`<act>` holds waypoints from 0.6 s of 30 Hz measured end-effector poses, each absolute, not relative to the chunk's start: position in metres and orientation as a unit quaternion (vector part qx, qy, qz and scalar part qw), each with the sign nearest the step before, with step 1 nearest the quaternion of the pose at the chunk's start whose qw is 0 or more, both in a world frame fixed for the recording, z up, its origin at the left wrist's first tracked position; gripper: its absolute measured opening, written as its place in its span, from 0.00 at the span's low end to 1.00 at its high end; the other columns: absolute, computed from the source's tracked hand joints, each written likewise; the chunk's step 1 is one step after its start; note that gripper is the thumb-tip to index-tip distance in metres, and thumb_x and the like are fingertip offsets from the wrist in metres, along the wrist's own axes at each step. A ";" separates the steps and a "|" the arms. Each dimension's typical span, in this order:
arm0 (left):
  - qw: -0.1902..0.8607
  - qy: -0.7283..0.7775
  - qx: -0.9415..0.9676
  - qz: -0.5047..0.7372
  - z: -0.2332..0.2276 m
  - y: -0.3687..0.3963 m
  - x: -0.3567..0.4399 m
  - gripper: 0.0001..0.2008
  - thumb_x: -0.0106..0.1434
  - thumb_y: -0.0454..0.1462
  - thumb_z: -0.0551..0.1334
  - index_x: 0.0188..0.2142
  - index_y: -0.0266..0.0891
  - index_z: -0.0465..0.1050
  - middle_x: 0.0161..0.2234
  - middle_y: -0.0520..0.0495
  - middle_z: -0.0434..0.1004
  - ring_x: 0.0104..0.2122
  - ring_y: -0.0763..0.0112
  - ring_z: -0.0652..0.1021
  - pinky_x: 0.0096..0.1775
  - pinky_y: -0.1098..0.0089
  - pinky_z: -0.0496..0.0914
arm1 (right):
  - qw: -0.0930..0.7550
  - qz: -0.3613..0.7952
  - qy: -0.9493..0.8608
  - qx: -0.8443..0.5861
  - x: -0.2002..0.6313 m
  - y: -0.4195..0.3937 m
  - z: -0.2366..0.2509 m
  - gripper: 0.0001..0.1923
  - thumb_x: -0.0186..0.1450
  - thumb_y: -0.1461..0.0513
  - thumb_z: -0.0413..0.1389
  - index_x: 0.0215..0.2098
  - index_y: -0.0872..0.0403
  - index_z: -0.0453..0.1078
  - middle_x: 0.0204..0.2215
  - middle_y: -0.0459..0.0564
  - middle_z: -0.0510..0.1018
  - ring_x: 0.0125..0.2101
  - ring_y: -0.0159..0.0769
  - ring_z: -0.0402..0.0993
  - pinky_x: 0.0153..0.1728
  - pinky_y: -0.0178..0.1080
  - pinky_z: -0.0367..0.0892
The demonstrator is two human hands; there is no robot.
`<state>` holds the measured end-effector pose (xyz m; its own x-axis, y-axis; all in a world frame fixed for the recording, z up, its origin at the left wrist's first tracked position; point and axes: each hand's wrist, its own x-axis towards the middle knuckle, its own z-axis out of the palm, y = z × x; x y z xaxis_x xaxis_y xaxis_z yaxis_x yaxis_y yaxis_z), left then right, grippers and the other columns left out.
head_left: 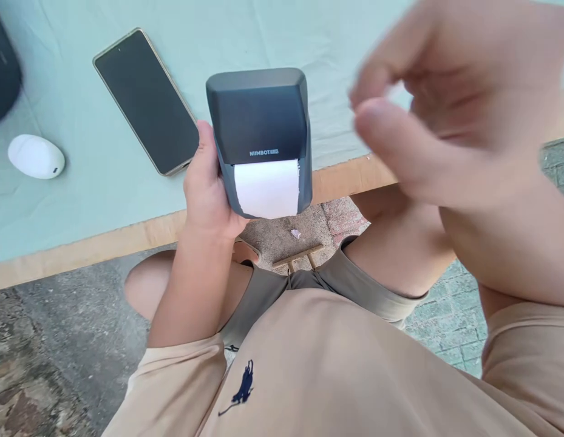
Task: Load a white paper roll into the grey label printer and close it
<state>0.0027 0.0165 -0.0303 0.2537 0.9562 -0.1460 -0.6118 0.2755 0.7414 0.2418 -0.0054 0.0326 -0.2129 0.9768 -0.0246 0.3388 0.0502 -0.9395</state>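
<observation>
My left hand (207,191) grips a dark grey label printer (258,115) from its left side and holds it over the table's front edge. The printer's lid is up, and a white paper roll (267,188) shows in the open bay below the lid. My right hand (450,103) is raised close to the camera, to the right of the printer, blurred. Its thumb and fingers are curled toward each other, and I cannot tell whether anything small is pinched between them.
A table with a pale green cloth (72,200) carries a black phone (147,100) lying screen up, a white oval case (36,156) at the left and a dark object (2,67) at the far left. Below are my knees and paved ground (49,346).
</observation>
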 end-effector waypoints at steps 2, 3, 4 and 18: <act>0.734 0.316 0.277 0.533 -0.030 0.016 0.003 0.22 0.72 0.49 0.48 0.41 0.42 0.78 0.47 0.48 0.82 0.66 0.57 0.65 0.65 0.58 0.65 | 0.359 0.459 -0.636 -0.505 0.232 -0.006 0.031 0.12 0.65 0.48 0.56 0.38 0.44 0.70 0.40 0.47 0.74 0.56 0.40 0.67 0.52 0.44 0.70; 0.730 0.324 0.271 0.537 -0.030 0.015 0.003 0.21 0.72 0.49 0.49 0.40 0.42 0.77 0.48 0.48 0.82 0.65 0.56 0.66 0.64 0.58 0.66 | 0.362 0.463 -0.639 -0.497 0.228 -0.008 0.031 0.12 0.65 0.47 0.56 0.39 0.44 0.70 0.41 0.47 0.75 0.57 0.41 0.67 0.51 0.44 0.71; 0.727 0.331 0.263 0.541 -0.029 0.014 0.003 0.20 0.71 0.48 0.50 0.40 0.42 0.77 0.47 0.49 0.82 0.63 0.56 0.69 0.63 0.58 0.67 | 0.364 0.468 -0.642 -0.486 0.224 -0.011 0.030 0.13 0.65 0.47 0.55 0.41 0.44 0.70 0.42 0.47 0.75 0.57 0.41 0.67 0.50 0.44 0.71; 0.697 0.406 0.251 0.535 -0.024 0.010 0.004 0.17 0.68 0.50 0.52 0.39 0.44 0.74 0.41 0.46 0.81 0.55 0.55 0.76 0.56 0.56 0.72 | 0.339 0.166 -0.800 -0.466 0.182 0.035 0.052 0.12 0.66 0.51 0.57 0.41 0.49 0.66 0.34 0.48 0.71 0.38 0.37 0.71 0.40 0.43 0.66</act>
